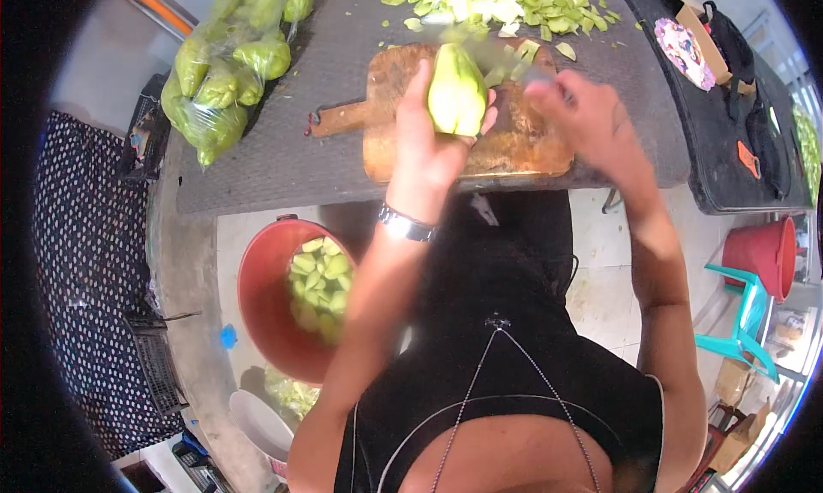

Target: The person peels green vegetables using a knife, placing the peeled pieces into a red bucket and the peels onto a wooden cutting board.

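Note:
My left hand holds a partly peeled pale green chayote upright above a wooden cutting board. My right hand grips a knife, whose blade is blurred and reaches left towards the chayote's top. Whether the blade touches the chayote, I cannot tell. Several peel pieces lie on the board's far part, and a large heap of green peelings covers the table beyond it.
A clear plastic bag of whole chayotes sits at the table's left. Below its near edge stands a red bucket with peeled pieces inside. A white container is nearby. At right are a black table, a turquoise stool and another red bucket.

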Motion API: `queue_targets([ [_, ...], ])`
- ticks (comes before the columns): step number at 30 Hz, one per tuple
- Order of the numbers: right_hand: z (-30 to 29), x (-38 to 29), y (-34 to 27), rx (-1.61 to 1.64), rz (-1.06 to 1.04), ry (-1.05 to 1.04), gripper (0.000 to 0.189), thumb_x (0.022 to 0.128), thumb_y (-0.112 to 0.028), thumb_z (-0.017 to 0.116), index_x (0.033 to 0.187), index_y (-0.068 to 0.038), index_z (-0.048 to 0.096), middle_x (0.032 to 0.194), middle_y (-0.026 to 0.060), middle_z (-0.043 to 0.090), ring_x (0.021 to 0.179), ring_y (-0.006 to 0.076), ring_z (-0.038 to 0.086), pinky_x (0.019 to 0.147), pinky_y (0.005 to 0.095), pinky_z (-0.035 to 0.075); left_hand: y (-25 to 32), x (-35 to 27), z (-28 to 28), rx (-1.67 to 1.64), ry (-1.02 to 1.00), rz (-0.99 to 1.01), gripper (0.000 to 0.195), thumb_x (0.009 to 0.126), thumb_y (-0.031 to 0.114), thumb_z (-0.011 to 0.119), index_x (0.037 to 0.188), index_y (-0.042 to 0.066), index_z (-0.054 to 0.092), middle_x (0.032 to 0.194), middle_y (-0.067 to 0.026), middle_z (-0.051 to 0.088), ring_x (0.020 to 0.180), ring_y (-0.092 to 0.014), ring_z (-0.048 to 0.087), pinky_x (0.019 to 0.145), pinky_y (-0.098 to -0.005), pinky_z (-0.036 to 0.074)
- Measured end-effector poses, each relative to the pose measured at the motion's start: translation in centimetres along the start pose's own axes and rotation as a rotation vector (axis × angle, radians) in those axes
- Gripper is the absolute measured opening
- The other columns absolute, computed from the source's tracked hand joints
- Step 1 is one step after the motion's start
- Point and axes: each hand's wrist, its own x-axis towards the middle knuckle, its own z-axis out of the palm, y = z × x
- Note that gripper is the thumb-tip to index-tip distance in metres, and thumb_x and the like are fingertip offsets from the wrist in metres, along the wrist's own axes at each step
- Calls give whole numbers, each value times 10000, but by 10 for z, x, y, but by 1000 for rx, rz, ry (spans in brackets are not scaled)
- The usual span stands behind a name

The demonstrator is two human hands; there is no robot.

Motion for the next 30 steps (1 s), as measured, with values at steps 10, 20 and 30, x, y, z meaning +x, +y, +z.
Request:
queue_targets([
  [10, 18, -18, -8, -196, -425, 14, 628, 856, -693, 703, 864, -72, 612, 666, 68, 663, 633, 309, 715, 618, 441, 562, -20, -3, 7, 161, -84, 137, 543, 1053, 461, 578, 1401, 45, 571, 1327, -121, 664, 1176, -261, 660, 1020, -443, 543],
  [20, 15, -8, 3, -144, -406, 16, 627, 879, -672, 685, 932, -48, 684, 734, 154, 696, 703, 376, 714, 667, 453, 561, -22, -3, -1, 215, 1, 167, 444, 1082, 440, 512, 1367, 106, 575, 1247, -107, 687, 1042, -283, 695, 709, -440, 592],
  [30, -12, 38, 32, -153, 207, -6, 621, 972, -601, 642, 986, 18, 689, 758, 223, 636, 774, 316, 683, 700, 398, 504, -10, 3, -3, 120, -21, 96, 492, 1096, 461, 467, 1406, 100, 594, 1256, -144, 699, 1096, -307, 680, 883, -470, 569],
])
